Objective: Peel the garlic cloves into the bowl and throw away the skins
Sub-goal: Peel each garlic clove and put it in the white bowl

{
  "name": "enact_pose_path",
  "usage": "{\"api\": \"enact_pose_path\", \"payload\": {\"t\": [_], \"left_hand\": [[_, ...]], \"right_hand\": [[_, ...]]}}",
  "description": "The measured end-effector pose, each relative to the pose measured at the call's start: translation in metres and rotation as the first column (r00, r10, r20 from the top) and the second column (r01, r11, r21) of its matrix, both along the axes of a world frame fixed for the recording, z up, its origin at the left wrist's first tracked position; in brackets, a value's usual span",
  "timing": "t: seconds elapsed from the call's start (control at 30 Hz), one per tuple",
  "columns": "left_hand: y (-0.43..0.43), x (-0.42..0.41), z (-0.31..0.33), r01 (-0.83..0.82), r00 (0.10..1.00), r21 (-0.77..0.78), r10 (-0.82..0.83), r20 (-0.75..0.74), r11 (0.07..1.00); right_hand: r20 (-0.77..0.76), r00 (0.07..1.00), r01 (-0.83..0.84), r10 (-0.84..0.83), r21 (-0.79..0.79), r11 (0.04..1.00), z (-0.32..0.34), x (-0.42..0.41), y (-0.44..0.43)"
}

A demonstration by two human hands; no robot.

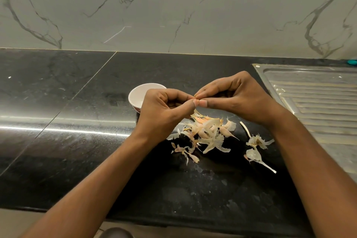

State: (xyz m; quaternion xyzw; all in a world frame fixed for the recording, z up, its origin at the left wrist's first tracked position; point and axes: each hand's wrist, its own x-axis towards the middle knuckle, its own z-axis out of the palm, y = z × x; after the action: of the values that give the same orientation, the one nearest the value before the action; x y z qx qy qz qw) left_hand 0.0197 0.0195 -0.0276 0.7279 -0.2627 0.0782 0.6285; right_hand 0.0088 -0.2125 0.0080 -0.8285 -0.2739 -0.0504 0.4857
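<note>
Left hand [166,111] and right hand [236,96] both pinching garlic clove [196,99] (mostly hidden) at meeting fingertips, skins [209,133] directly below, bowl [137,93] behind left hand.

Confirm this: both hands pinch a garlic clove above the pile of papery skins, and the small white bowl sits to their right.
Wrong side: in the head view the small white bowl sits left, partly behind the left hand. It and the right hand pinch the garlic clove above the papery skins.
</note>
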Motion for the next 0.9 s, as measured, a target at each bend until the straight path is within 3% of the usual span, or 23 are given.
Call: {"api": "enact_pose_path", "payload": {"t": [0.2,0.63,0.9], "left_hand": [[-0.0003,-0.0002,-0.0003,-0.019,0.999,0.030,0.018,0.038,0.999],[0.0007,0.0005,0.0002,-0.109,0.994,-0.008,0.109,0.023,0.994],[-0.0045,-0.0055,-0.0049,-0.033,0.999,0.198,0.024,0.048,0.980]], "right_hand": [[-0.009,1.000,0.004,-0.004,0.002,1.000,-0.0012,0.0005,0.0002],[-0.139,0.990,0.019,0.016,0.241,0.970,-0.0017,0.0005,-0.0080],[-0.171,0.984,0.021,0.048,0.380,0.925,0.0006,0.0006,-0.0035]]}}
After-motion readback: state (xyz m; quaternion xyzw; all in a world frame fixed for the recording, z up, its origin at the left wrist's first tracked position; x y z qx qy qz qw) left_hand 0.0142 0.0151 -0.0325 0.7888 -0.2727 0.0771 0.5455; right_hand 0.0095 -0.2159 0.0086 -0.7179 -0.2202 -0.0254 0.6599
